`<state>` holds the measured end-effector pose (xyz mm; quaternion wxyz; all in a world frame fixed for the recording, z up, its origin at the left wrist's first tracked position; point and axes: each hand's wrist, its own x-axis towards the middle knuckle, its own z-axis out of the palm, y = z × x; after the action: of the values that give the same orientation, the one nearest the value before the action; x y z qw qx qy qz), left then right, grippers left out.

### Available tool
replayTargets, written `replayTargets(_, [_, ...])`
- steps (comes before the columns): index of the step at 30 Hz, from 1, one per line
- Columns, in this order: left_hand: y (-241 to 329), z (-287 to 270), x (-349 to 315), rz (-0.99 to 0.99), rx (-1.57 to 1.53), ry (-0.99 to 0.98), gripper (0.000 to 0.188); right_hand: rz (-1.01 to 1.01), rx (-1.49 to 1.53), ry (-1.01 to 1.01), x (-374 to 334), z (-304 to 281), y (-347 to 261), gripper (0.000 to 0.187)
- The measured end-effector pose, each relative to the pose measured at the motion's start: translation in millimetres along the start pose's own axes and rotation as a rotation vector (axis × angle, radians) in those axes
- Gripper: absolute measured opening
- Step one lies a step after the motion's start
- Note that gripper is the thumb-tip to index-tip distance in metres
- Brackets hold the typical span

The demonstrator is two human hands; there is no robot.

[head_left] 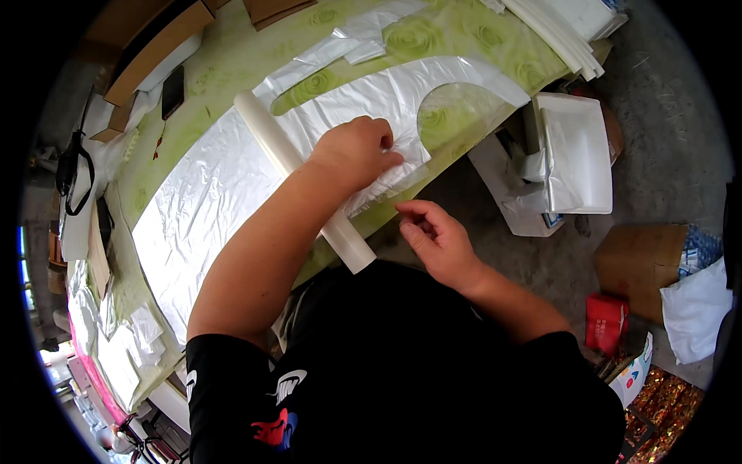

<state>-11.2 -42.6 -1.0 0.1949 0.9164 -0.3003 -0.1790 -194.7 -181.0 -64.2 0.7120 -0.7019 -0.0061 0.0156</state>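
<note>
Head view: my left hand (354, 151) is over the right part of a thin white plastic bag (205, 185) spread on the green rose-patterned tablecloth (421, 37). Its fingers are curled, thumb and forefinger apart at the tips; I cannot tell whether the hidden ones pinch the film. My right hand (442, 243) sits off the table's near edge, loosely bent with thumb and forefinger parted, and I see nothing in it; it is probably there because the bag's right end lies close by.

A white roll (267, 131) lies across the bag, passing beneath my left forearm, its near end jutting past the table edge. I take it to be a weight, since such light, creased film would slide or lift easily. Laid out flat, the bag shows its cut-out curve at the right. Another strip of film (363, 42) lies beyond it, and a dark phone (173, 93) is far left, apart from the film.
</note>
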Motion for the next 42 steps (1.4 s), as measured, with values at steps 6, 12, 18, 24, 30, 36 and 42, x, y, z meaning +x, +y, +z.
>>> replayTargets(6, [-11.3, -3.6, -2.1, -0.138, -0.241, -0.001, 0.030, -0.149, -0.089, 0.119, 4.9, -13.4, -0.9, 0.025])
replayTargets(12, [-27.5, -4.5, -10.0, -0.182, -0.535, 0.124, 0.022, -0.688, -0.698, 0.167, 58.6, -33.1, -22.8, 0.024])
replayTargets(18, [-24.7, -5.0, -13.7, -0.147, -0.566, 0.078, 0.024, -0.764, -0.923, 0.234, 147.2, -58.7, -22.4, 0.022])
replayTargets(24, [-7.2, 6.4, -4.2, -0.084, -0.293, 0.035, 0.023, -0.920, -0.870, 0.102, 102.7, -51.7, -46.1, 0.015])
replayTargets(30, [-30.8, 9.6, -9.7, -0.212, -0.704, 0.216, 0.027, -0.790, -0.885, 0.024, 67.5, -49.5, -22.7, 0.017])
replayTargets(36, [-33.0, 5.8, -19.3, -0.255, -0.890, 0.280, 0.026, -0.608, -0.904, -0.024, 126.5, -35.0, -25.0, 0.027])
replayTargets(42, [-12.3, -13.2, -29.9, -0.261, -0.668, 0.017, 0.023, -0.555, -1.037, 0.614, 221.2, -75.1, -14.0, 0.066])
